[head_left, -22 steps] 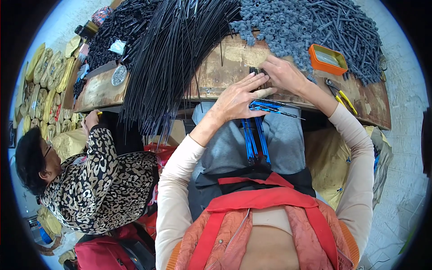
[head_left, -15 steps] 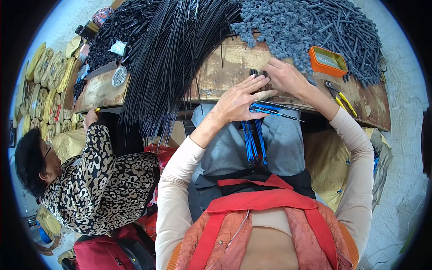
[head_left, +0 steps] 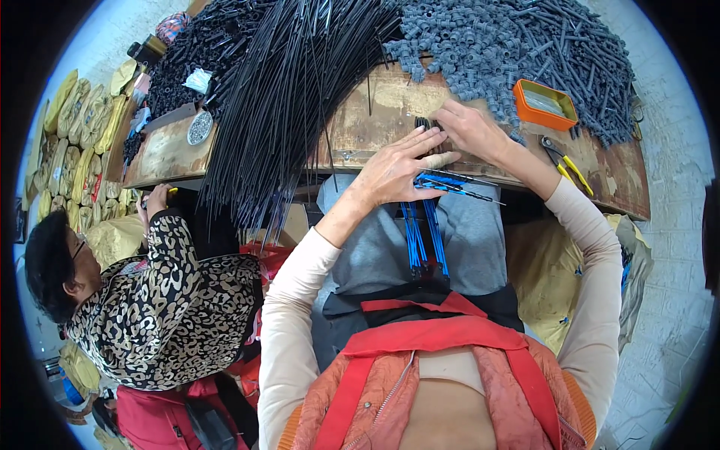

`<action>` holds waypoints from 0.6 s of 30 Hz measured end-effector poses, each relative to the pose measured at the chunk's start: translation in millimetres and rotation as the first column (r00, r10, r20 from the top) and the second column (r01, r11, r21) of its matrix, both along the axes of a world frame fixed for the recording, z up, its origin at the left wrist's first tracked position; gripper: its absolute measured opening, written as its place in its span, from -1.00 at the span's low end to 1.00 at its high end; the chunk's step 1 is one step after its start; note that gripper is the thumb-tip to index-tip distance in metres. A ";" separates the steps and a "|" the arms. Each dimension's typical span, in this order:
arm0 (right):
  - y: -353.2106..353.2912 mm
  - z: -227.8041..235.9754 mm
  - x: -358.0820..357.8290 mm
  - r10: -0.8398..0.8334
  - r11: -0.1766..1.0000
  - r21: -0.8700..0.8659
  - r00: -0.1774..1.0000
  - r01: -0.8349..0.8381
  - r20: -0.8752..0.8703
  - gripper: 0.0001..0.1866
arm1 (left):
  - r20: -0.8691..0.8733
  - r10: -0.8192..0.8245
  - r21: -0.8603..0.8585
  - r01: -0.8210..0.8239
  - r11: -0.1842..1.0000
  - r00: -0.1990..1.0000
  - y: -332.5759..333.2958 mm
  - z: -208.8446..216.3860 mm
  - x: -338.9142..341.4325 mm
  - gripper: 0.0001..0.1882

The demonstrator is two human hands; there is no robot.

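At the table's front edge, my left hand (head_left: 397,169) reaches over thin black rods with blue sections. Some blue-and-black rods (head_left: 450,181) stick out to the right between its thumb and a finger wrapped in tan tape. More blue rods (head_left: 424,240) hang down from the edge over my lap. Just beyond my left fingertips are the dark upper ends (head_left: 422,121) of rods. My right hand (head_left: 471,129) is there too, fingers bent and pinched together beside those ends. What lies between its fingertips is too small to make out.
Long black rods (head_left: 277,97) spill off the table to the left. Grey plastic fittings (head_left: 465,56) are heaped at the back, near an orange box (head_left: 545,105). Yellow-handled pliers (head_left: 568,165) lie at right. A small dish (head_left: 199,127) and a person in patterned clothing (head_left: 165,300) are at left.
My right hand has shifted slightly left and nearer, its fingers closer to the rod ends. My left hand stays over the rods. The person at left has lowered a hand slightly.
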State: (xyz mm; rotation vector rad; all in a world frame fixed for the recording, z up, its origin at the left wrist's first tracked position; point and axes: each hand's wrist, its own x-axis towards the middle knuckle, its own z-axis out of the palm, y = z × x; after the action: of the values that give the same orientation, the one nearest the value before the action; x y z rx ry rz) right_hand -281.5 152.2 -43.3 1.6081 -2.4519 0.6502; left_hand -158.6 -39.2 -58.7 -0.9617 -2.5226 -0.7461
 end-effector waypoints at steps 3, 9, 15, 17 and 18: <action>-3.9 1.3 -2.1 0.050 0.999 0.019 0.997 -0.049 -0.050 -0.78 | 0.005 -0.011 -0.007 0.011 1.000 1.000 -0.6 -0.1 0.7 -0.28; 6.6 -1.2 -6.4 0.021 0.997 0.081 0.998 -0.016 -0.061 -0.76 | -0.044 -0.033 -0.027 0.032 0.999 0.998 -1.0 -2.5 -0.5 -0.33; 6.8 5.4 -12.6 0.119 0.992 0.043 0.993 -0.119 -0.017 -0.83 | 0.001 -0.023 -0.013 0.023 1.000 1.000 0.1 1.8 0.8 -0.30; 4.8 4.0 -12.4 0.133 0.991 0.003 0.991 -0.132 -0.020 -0.81 | -0.018 -0.019 -0.027 0.019 0.999 1.000 -0.2 1.6 0.2 -0.34; 3.4 3.0 -9.4 0.132 0.991 0.004 0.991 -0.131 -0.019 -0.81 | -0.017 -0.020 -0.026 0.020 0.999 1.000 -0.4 0.4 -0.4 -0.34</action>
State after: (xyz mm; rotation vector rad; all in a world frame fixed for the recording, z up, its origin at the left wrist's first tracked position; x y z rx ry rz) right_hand -290.8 155.6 -40.2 1.7804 -2.3493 0.6462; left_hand -159.0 -39.6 -58.3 -0.9990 -2.5169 -0.7095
